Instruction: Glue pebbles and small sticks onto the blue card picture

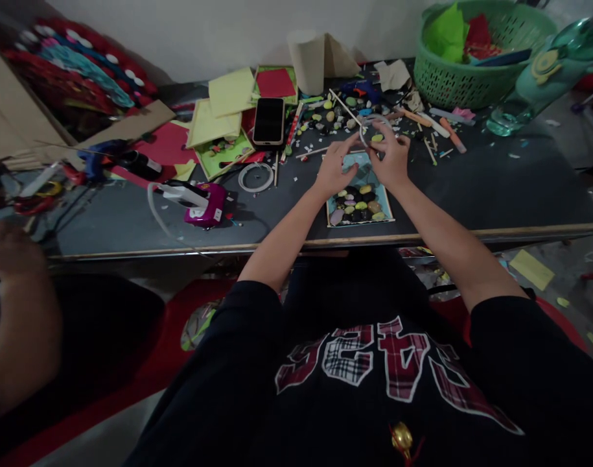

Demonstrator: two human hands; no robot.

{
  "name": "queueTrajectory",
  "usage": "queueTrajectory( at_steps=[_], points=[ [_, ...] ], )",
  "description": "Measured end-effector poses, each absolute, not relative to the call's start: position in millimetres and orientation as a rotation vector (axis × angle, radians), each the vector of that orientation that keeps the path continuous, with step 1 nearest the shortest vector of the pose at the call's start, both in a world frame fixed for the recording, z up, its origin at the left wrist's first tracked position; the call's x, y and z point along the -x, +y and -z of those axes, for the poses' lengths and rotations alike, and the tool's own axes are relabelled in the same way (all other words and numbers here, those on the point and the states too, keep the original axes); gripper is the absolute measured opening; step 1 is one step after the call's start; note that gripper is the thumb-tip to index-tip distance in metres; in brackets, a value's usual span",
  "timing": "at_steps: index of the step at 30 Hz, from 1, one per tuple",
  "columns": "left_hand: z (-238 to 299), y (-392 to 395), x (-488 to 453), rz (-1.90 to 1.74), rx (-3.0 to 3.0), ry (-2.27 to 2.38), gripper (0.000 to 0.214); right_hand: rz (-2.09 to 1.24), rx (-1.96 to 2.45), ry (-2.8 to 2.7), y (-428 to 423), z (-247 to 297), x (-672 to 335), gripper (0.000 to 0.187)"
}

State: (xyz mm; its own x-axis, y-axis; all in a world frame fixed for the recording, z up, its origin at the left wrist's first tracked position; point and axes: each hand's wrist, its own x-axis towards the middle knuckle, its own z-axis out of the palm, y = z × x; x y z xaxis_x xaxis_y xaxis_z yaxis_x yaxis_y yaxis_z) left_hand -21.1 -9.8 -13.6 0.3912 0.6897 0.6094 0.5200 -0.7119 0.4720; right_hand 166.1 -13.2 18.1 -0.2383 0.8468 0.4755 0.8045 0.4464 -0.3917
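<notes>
My right hand (392,157) has its fingers bent around a thin, pale ring, perhaps a roll of narrow tape (380,120), raised above the desk. From the other side, my left hand (336,170) reaches to the ring's left edge with its fingertips, its thumb standing apart from them. Beneath both hands lies a small framed picture (359,206) with a light blue ground and black, yellow, purple and brown pebbles; my hands cover part of its upper area. Loose pebbles (330,117) and thin wooden sticks (345,106) are scattered just beyond my fingers.
A phone (269,121), another pale ring (256,177), a purple power socket (209,206) and a blue glue gun (96,159) lie leftward. A green basket (471,81) and tilted bottle (536,84) stand right. Another person's arm (21,311) is at far left.
</notes>
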Motion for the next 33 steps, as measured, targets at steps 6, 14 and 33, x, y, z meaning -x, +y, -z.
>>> queueTrajectory(
  at_steps=[6, 14, 33],
  points=[
    [15.0, -8.0, 22.3, -1.285, -2.451, 1.270, 0.064, -0.202, 1.274, -2.019, -6.6, -14.0, -167.7, 0.049],
    [3.7, -17.5, 18.6, -1.320, -2.413, 1.271, 0.062, -0.126, 1.250, -2.040, -8.2, -14.8, -168.6, 0.037],
    [1.9, -26.2, 13.4, -1.460, -2.425, 1.354, 0.055, -0.234, 1.236, -2.061, -9.3, -12.8, -158.9, 0.015]
  ],
)
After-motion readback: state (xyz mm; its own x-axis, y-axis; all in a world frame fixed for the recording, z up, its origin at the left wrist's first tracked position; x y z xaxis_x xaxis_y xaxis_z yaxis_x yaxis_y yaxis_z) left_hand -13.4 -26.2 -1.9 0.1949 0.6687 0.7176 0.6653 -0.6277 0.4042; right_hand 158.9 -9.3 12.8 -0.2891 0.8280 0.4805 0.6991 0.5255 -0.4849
